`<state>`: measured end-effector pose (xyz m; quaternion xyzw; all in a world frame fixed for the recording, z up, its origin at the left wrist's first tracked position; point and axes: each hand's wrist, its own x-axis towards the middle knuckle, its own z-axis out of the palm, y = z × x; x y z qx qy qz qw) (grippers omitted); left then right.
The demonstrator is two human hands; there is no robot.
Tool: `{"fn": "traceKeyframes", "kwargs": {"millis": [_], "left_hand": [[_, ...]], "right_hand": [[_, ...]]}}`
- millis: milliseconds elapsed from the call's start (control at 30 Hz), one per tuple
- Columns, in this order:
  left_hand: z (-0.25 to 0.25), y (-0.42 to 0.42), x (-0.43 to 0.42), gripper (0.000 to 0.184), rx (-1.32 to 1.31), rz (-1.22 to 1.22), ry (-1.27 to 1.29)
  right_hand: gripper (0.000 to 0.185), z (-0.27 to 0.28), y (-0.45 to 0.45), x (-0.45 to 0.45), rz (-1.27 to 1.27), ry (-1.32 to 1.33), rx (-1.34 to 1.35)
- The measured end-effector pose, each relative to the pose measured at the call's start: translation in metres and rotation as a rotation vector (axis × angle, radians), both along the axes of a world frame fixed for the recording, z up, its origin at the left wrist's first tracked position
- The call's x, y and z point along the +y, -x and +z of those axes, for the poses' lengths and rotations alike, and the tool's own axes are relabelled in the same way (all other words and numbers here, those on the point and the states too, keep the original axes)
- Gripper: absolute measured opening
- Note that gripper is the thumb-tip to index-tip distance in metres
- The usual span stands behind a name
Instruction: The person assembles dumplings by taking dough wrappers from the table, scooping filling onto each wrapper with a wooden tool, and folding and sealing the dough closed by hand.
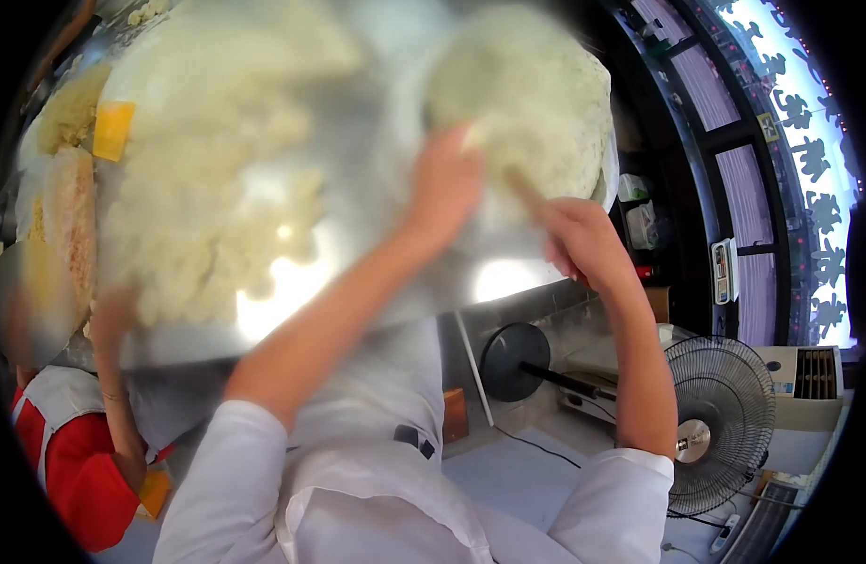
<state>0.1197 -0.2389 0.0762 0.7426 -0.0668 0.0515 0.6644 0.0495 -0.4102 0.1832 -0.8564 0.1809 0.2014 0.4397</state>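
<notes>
My right hand (588,242) is closed around a short wooden stick (525,191), whose far end blurs into a large round greenish-white mass (518,89). My left hand (449,174) is beside that mass, at its lower left. Motion smears its fingers, and a small whitish spot shows at the fingertips. The mass lies in or on something with a pale rim (606,183) at its right side. To the left, many pale, lumpy pieces (203,202) are spread over the shiny metal table (358,273), too blurred to name for certain.
A person in red (76,451) works at the left, one hand (113,315) at the table edge. A yellow scraper-like piece (113,130) and a long pinkish mass (73,226) lie near there. A fan (720,423) stands at my right, and a black round base (515,362) below the table.
</notes>
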Motion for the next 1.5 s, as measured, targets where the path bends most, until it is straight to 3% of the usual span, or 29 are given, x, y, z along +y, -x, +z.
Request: {"fn": "traceKeyframes", "kwargs": {"millis": [133, 267, 333, 400, 533, 667, 800, 867, 900, 933, 1033, 1133, 1200, 1267, 1333, 1500], "left_hand": [[-0.006, 0.002, -0.009, 0.039, -0.224, 0.073, -0.122], [-0.001, 0.005, -0.008, 0.038, -0.179, 0.046, -0.145], [0.005, 0.004, -0.004, 0.037, -0.114, 0.026, -0.147], [0.007, 0.003, -0.002, 0.037, -0.057, 0.008, -0.109], [0.004, -0.004, 0.003, 0.036, -0.013, -0.032, -0.111], [-0.002, -0.010, 0.007, 0.034, 0.209, -0.139, 0.152], [0.023, 0.008, 0.019, 0.034, 0.401, -0.181, 0.558], [0.030, 0.017, 0.023, 0.035, 0.484, -0.219, 0.836], [0.025, 0.019, 0.024, 0.035, 0.513, -0.248, 0.981], [0.023, 0.022, 0.026, 0.036, 0.541, -0.277, 1.127], [0.021, 0.035, 0.029, 0.035, 0.513, -0.291, 1.119], [0.026, 0.049, 0.033, 0.033, 0.538, -0.212, 0.980], [0.022, 0.048, 0.036, 0.032, 0.514, -0.172, 1.067], [0.017, 0.044, 0.043, 0.033, 0.487, -0.168, 1.097], [0.016, 0.038, 0.051, 0.033, 0.455, -0.212, 1.068], [0.014, 0.048, 0.052, 0.035, 0.484, -0.252, 0.936]], "right_hand": [[0.026, -0.001, -0.004, 0.011, -0.071, -0.102, 0.037], [0.025, -0.008, -0.007, 0.012, -0.083, -0.141, 0.005], [0.024, -0.041, -0.001, 0.011, 0.092, 0.140, -0.332], [0.023, -0.053, 0.000, 0.011, 0.140, 0.237, -0.465], [0.022, -0.037, 0.000, 0.020, -0.026, 0.067, -0.263], [0.022, -0.028, 0.014, 0.030, -0.072, -0.001, -0.291], [0.019, -0.048, 0.033, 0.048, 0.133, 0.423, -0.686], [0.029, -0.064, 0.039, 0.055, 0.225, 0.785, -0.915], [0.050, -0.064, 0.045, 0.063, 0.257, 0.868, -0.783], [0.053, -0.066, 0.048, 0.072, 0.250, 0.872, -0.811], [0.069, -0.075, 0.061, 0.097, 0.257, 0.877, -0.788], [0.064, -0.073, 0.077, 0.106, 0.250, 0.765, -0.821], [0.054, -0.067, 0.084, 0.084, 0.319, 0.571, -0.899], [0.043, -0.050, 0.086, 0.064, 0.211, 0.284, -0.772], [0.033, -0.016, 0.084, 0.051, -0.077, -0.079, -0.438], [0.029, -0.012, 0.048, 0.002, -0.159, -0.079, -0.251]]}}
